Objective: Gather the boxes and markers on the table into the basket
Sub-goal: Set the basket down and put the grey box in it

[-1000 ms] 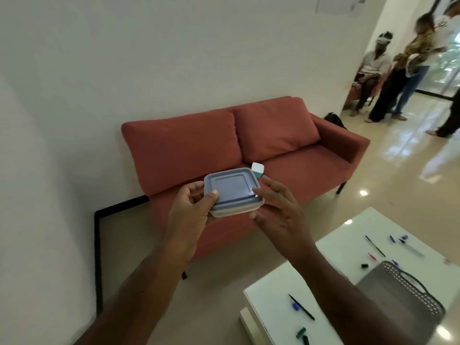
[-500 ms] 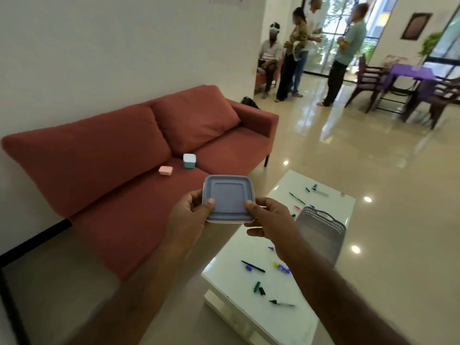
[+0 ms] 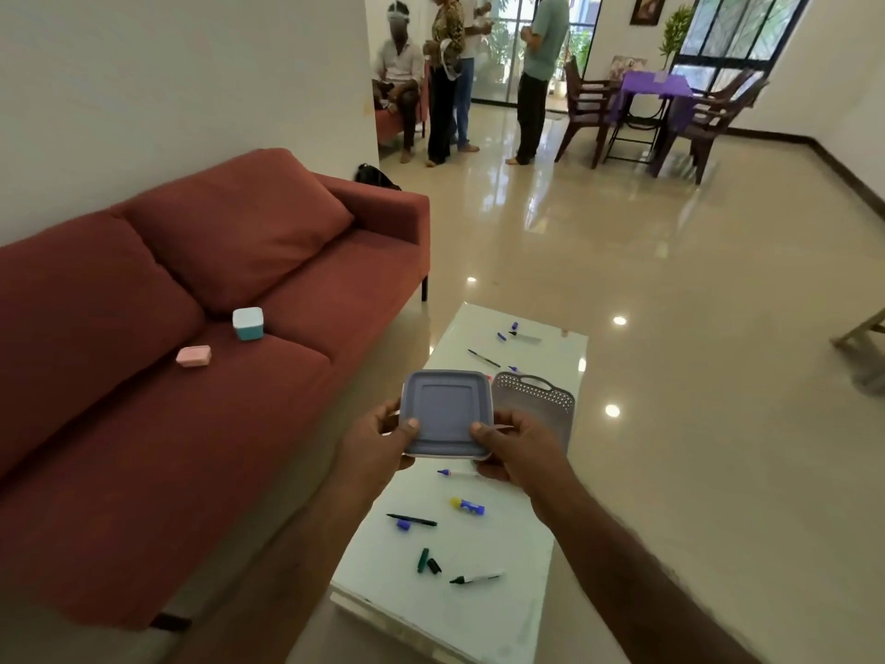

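Swinging round from the sofa [image 3: 191,376], your view now takes in the whole white table [image 3: 479,611], and the lidded box [image 3: 448,414] has come with you, carried out over the table's near half. Your left hand [image 3: 378,445] grips its left edge, thumb curled over the grey-blue lid, fingers tucked beneath. Your right hand [image 3: 515,450] pinches the right edge the same way, thumb on top. So both hands are clamped on the one box, held roughly level, lid up.

Just beyond your right hand, almost touching the box's far right corner from this angle, stands the grey basket [image 3: 538,400] with its perforated wall and handle. That's the target, and I judge you're mid-carry on the first box: nothing shows inside the basket yet, though its interior is largely hidden.

Next move, as I read it: push the box forward and right, clear the basket's rim, lower it in flat, then let both hands go.

Plenty remains. Below your grip lie loose markers: a blue-capped marker [image 3: 457,473] right under the box, a black pen [image 3: 414,521] nearer you, a green marker [image 3: 423,560] closer still. More lie past the basket. Off to your left, a teal box [image 3: 248,323] and a pink box [image 3: 193,355] sit on the sofa seat.
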A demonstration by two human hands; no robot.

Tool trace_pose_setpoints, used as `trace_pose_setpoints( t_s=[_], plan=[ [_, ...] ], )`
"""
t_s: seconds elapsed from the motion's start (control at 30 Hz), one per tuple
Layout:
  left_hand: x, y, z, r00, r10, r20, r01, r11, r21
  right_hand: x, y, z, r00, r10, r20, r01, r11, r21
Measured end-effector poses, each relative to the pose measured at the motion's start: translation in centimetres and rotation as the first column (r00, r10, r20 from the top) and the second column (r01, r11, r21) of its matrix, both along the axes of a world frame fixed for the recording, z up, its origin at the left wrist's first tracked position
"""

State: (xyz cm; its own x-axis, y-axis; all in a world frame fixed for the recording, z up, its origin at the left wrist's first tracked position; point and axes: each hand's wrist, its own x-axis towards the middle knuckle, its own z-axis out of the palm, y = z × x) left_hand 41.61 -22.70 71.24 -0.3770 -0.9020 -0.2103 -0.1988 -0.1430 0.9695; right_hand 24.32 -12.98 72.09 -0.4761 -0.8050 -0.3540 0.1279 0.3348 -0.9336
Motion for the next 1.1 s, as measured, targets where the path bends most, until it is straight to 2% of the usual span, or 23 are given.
trace_pose_setpoints(
  t_s=[0.27, 0.6, 0.73, 0.9, 1.1],
  plan=[
    [-4.6, -3.0, -2.2, 0.994, -0.074, 0.077, 0.071, 0.997, 0.04, -3.8, -1.5, -2.0, 0.994, -0.106, -0.013, 0.107, 0.994, 0.011],
    [-3.9, -9.8, -4.8, 0.962, -0.236, 0.135, 0.231, 0.972, 0.052, -1.4, -6.2, -4.6, 0.951, -0.304, -0.047, 0.308, 0.945, 0.106],
    [-2.8, -13.0, -6.0, 0.932, -0.319, 0.174, 0.316, 0.948, 0.045, 0.8, -8.0, -5.4, 0.923, -0.375, -0.088, 0.384, 0.912, 0.144],
    [-3.2, -14.5, -8.1, 0.891, -0.38, 0.247, 0.38, 0.924, 0.049, 1.5, -9.0, -7.0, 0.869, -0.438, -0.23, 0.481, 0.858, 0.18],
    [-6.5, -14.8, -10.8, 0.86, -0.41, 0.305, 0.412, 0.909, 0.059, -1.0, -9.5, -10.1, 0.852, -0.464, -0.244, 0.517, 0.821, 0.243]
  ],
)
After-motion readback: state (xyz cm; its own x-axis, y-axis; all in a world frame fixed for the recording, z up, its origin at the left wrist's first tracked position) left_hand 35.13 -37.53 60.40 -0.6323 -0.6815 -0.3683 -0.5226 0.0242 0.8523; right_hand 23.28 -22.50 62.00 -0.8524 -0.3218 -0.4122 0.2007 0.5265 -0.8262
